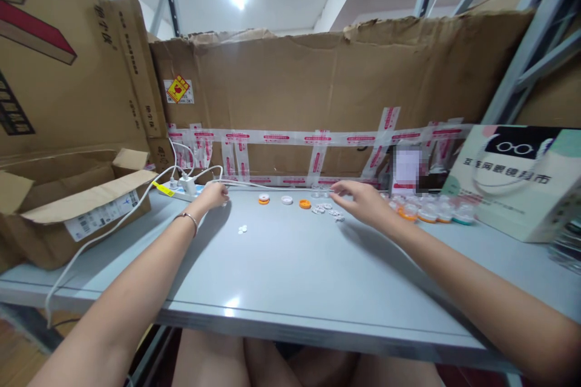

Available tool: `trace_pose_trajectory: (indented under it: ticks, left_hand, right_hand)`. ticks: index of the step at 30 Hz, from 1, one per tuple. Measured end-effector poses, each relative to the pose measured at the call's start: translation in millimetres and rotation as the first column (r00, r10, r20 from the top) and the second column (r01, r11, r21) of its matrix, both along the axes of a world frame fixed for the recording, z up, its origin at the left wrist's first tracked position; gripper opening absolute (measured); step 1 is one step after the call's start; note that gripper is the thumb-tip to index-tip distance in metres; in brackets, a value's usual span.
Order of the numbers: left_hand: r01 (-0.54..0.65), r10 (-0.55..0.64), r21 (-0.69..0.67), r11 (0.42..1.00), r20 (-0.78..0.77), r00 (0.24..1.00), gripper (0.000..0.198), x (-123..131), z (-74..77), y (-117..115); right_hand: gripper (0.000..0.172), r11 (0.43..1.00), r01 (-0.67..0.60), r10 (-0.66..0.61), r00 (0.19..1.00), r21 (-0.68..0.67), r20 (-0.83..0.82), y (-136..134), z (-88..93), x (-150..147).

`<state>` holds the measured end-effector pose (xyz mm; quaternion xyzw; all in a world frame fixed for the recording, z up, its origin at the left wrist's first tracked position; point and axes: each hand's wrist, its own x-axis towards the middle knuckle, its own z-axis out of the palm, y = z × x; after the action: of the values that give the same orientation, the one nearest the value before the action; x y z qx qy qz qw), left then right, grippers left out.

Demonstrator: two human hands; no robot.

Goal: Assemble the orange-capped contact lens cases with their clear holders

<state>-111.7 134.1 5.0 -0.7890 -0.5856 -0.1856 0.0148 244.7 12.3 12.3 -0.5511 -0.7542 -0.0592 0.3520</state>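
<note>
While the fingers of the right hand [356, 199] are parted, clear cups [321, 191] are seen just left of them; any grip by the left hand [212, 196] cannot be told.

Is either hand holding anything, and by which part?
Cannot tell: the left hand is near the power strip, the right hand near clear pieces; any grip is indistinct.

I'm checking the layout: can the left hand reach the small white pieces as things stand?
Probably yes: the left hand is nearby, and nothing visible stands between it and the small white pieces.
</note>
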Motion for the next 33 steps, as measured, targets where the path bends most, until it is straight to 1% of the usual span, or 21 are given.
trace_pose_trajectory:
  ticks: [3,6,8,11,12,13,14,16,17,19,21,23,24,25,26,27,28,30,31,32,33]
  left_hand:
    - [0.015,-0.017,-0.041,0.999,-0.038,0.999,0.008,0.3,-2.5,2.3]
    - [0.063,-0.064,-0.051,0.997,-0.03,0.997,0.012,6.3,2.6,-4.4]
    - [0.117,-0.117,-0.044,0.992,0.002,0.993,0.013,19.1,7.4,-16.6]
    - [0.256,-0.252,-0.04,0.966,0.077,0.965,0.017,54.0,10.0,-47.7]
    - [0.326,-0.319,-0.044,0.945,0.113,0.941,0.016,68.0,8.7,-60.1]
    - [0.459,-0.442,-0.048,0.887,0.199,0.875,0.014,81.6,6.2,-72.6]
    - [0.577,-0.55,-0.04,0.816,0.252,0.796,0.012,94.1,2.8,-84.4]
    - [0.704,-0.675,0.009,0.71,0.295,0.676,0.011,113.4,-5.8,-103.6]
    - [0.746,-0.717,0.012,0.665,0.286,0.635,0.011,119.6,-10.4,-110.5]
    - [0.793,-0.76,-0.014,0.61,0.272,0.59,0.012,126.0,-18.1,-118.4]
    - [0.805,-0.769,-0.037,0.593,0.272,0.579,0.013,127.0,-21.6,-119.9]
    - [0.794,-0.753,-0.022,0.608,0.302,0.585,0.018,124.5,-18.9,-116.8]
    - [0.774,-0.732,-0.006,0.633,0.32,0.601,0.022,121.6,-15.0,-113.8]
    - [0.748,-0.705,0.004,0.664,0.336,0.624,0.026,117.2,-9.6,-109.8]
    - [0.704,-0.664,0.008,0.71,0.34,0.666,0.026,111.1,-3.3,-104.9]
    - [0.648,-0.607,-0.025,0.761,0.324,0.726,0.024,103.2,3.6,-99.2]
    - [0.591,-0.546,-0.089,0.802,0.292,0.785,0.021,93.7,10.3,-92.9]
    - [0.48,-0.461,-0.196,0.855,0.135,0.877,0.018,72.3,21.2,-80.0]
    - [0.418,-0.421,-0.241,0.876,0.041,0.906,0.018,62.0,24.8,-74.3]
    - [0.356,-0.39,-0.303,0.884,-0.057,0.919,0.018,53.0,27.0,-69.4]
    - [0.316,-0.371,-0.34,0.886,-0.108,0.922,0.018,46.0,28.1,-65.7]
  right_hand:
    - [0.018,0.997,-0.071,0.07,0.997,-0.027,-0.028,-1.0,-0.4,-15.0]
    - [0.017,0.99,-0.13,0.124,0.987,-0.061,-0.104,-3.7,-2.8,-23.9]
    - [0.017,0.982,-0.16,0.143,0.975,-0.096,-0.169,-5.6,-6.1,-27.2]
    - [0.019,0.968,-0.195,0.153,0.958,-0.158,-0.243,-7.6,-12.2,-29.3]
    - [0.019,0.963,-0.202,0.154,0.955,-0.176,-0.255,-8.0,-14.1,-29.3]
    - [0.019,0.96,-0.207,0.154,0.953,-0.189,-0.261,-8.3,-15.9,-29.2]
    - [0.019,0.957,-0.21,0.154,0.953,-0.201,-0.261,-8.6,-17.4,-29.0]
    - [0.019,0.952,-0.213,0.153,0.953,-0.219,-0.261,-9.1,-19.9,-28.6]
    - [0.02,0.949,-0.217,0.155,0.953,-0.228,-0.26,-9.4,-20.9,-28.5]
    - [0.02,0.941,-0.228,0.162,0.952,-0.248,-0.261,-10.0,-22.1,-29.1]
    - [0.02,0.936,-0.238,0.168,0.95,-0.259,-0.264,-10.5,-22.5,-30.5]
    - [0.021,0.932,-0.25,0.178,0.947,-0.264,-0.267,-11.1,-21.9,-32.1]
    - [0.021,0.929,-0.257,0.184,0.945,-0.265,-0.268,-11.5,-21.4,-32.7]
    - [0.022,0.927,-0.262,0.188,0.944,-0.267,-0.273,-12.0,-20.9,-33.1]
    - [0.023,0.924,-0.265,0.187,0.941,-0.274,-0.281,-12.6,-20.4,-33.2]
    - [0.025,0.919,-0.27,0.183,0.938,-0.289,-0.294,-13.4,-20.2,-33.2]
    - [0.027,0.907,-0.281,0.183,0.934,-0.315,-0.309,-14.3,-20.2,-33.2]
    - [0.03,0.865,-0.32,0.196,0.924,-0.385,-0.327,-16.8,-21.5,-33.6]
    - [0.031,0.84,-0.344,0.212,0.92,-0.419,-0.329,-18.3,-22.6,-34.5]
    - [0.033,0.815,-0.369,0.235,0.915,-0.447,-0.328,-19.8,-24.0,-35.9]
    - [0.035,0.794,-0.392,0.258,0.91,-0.465,-0.326,-21.4,-25.5,-38.0]
